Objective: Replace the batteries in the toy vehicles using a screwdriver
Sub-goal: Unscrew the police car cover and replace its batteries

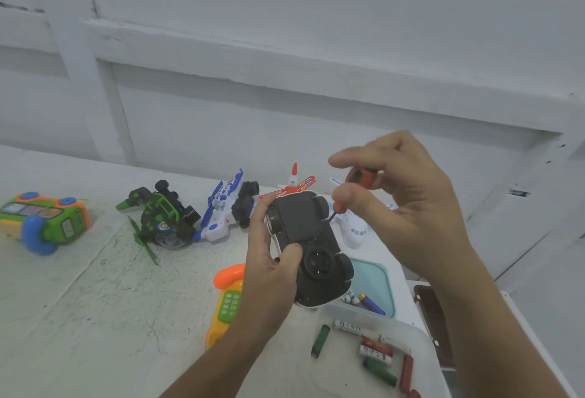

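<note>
Now, from the head camera: my left hand (pixel 269 258) grips a black toy car (pixel 308 245) above the white desk (pixel 95 302), turned wheels-up, with my thumb across its underside and my fingers curled around the far edge. My right hand (pixel 408 207) pinches the red handle of a small screwdriver (pixel 359 176) between thumb and fingers, and the thin shaft slants down so that the tip meets the car's underside near a wheel. Along the back of the desk lie a green and orange toy bus (pixel 44 220), a green vehicle (pixel 161 217) on its side, a blue and white vehicle (pixel 228 207), a red and white plane (pixel 294 182) and a white plane (pixel 354 229). An orange and yellow toy phone (pixel 228 296) lies just beside my left wrist. Under the car, a teal box (pixel 376 277) holds a few batteries, and a clear tray (pixel 342 378) nearer me holds loose batteries (pixel 376 353) in green, red and white.
</note>
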`<control>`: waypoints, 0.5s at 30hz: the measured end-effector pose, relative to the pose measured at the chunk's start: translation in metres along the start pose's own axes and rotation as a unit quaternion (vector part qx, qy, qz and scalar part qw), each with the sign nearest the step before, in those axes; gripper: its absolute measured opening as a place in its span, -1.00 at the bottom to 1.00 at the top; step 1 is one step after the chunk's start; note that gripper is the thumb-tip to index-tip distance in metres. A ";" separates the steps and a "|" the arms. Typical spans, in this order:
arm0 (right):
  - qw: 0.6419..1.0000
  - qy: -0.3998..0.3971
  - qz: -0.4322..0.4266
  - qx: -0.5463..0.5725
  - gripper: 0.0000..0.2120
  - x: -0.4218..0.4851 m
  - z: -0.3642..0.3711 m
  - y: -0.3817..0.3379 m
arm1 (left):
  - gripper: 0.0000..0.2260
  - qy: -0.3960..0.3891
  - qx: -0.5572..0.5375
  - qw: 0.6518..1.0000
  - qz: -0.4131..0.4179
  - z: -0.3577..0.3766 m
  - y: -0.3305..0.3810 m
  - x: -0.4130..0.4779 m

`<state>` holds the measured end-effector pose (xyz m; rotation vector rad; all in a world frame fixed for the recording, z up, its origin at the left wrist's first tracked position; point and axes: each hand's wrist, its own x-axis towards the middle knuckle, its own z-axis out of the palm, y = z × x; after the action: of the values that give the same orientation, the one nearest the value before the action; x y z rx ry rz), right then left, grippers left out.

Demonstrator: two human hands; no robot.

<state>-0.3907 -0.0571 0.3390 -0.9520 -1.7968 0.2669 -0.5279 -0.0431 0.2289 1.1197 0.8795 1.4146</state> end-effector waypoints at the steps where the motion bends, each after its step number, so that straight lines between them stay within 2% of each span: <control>1: 1.000 0.000 -0.001 0.002 -0.80 0.000 0.000 0.001 | -0.32 -0.001 0.000 1.000 -0.001 0.000 0.000 0.000; 7: 0.998 -0.034 0.035 0.038 -0.58 -0.003 -0.004 0.002 | -0.32 -0.006 -0.003 1.000 -0.006 0.000 0.000 -0.001; 9: 0.998 -0.039 0.034 0.027 -0.63 -0.003 -0.003 0.001 | -0.32 -0.005 -0.004 1.000 -0.007 0.001 0.001 -0.001; 12: 0.999 -0.026 0.028 0.022 -0.83 -0.002 -0.001 0.001 | -0.32 -0.001 -0.005 1.000 -0.004 0.001 0.001 -0.001; 15: 1.000 -0.022 0.016 0.009 -0.75 -0.002 -0.002 0.004 | -0.32 -0.002 -0.007 1.000 -0.006 0.001 0.001 -0.001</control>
<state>-0.3866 -0.0565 0.3366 -0.9703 -1.8167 0.3260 -0.5270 -0.0447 0.2298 1.1045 0.8712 1.4066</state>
